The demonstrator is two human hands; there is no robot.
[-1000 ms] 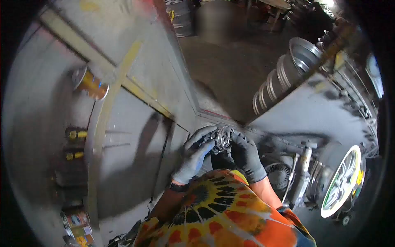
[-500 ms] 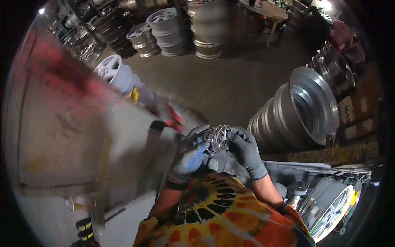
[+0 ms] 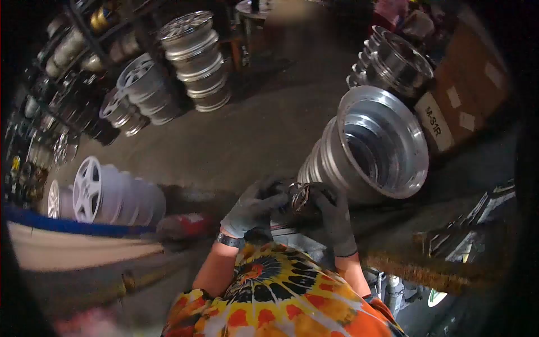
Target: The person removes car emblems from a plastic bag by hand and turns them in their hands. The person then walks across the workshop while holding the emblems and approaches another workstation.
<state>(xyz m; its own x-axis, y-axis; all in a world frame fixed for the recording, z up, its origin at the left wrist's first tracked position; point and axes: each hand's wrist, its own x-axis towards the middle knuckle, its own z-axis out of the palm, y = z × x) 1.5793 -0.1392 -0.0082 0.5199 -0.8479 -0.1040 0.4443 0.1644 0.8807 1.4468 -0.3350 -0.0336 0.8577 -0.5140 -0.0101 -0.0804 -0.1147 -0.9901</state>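
Dim workshop with a dark grey floor (image 3: 252, 129) between groups of wheels. Upper left: a dark rack (image 3: 84, 42) loaded with wheels, near a tall stack of silver rims (image 3: 199, 70). Lower left: a row of white wheels (image 3: 126, 194) just beyond a blue-edged panel (image 3: 84, 247). Right: flared silver barrels (image 3: 356, 181) beside a brown carton (image 3: 469, 73). Lower centre: a cluster of metal rings (image 3: 300, 196) before a tie-dyed shirt (image 3: 269, 297), between the gloved left hand (image 3: 250, 205), fingers curled on one side, and the gloved right hand (image 3: 332, 216), fingers grasping the other. Compared with half a second earlier: white wheels lower and more fully exposed; flared silver barrels nearer the middle; bright-edged wheel (image 3: 436, 297) reduced to a sliver; rings in both hands as before.
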